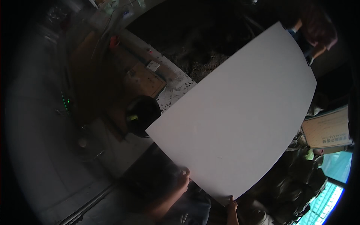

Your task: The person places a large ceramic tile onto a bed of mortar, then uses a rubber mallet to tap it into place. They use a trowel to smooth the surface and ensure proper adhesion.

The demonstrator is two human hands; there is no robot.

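Note:
A large flat white panel (240, 108) stretches from near my body to the far right, where a co-worker (318, 30) has hands at its far end. My left hand (184, 179) grips the panel's near edge with the fingers closed, partly hidden beneath it. At the near right corner, my right hand (232, 204) is closed on the same panel, thumb on top. The panel's underside and the fingers below it are out of sight.
Left of the panel are a dark round bucket (142, 112), a brown board (144, 80) and a pale, dirt-specked strip (176, 88). Dark rough ground (202, 65) lies beyond. On the right are a printed cardboard box (328, 129), crumpled dark sheeting (300, 180) and a bright window (326, 202).

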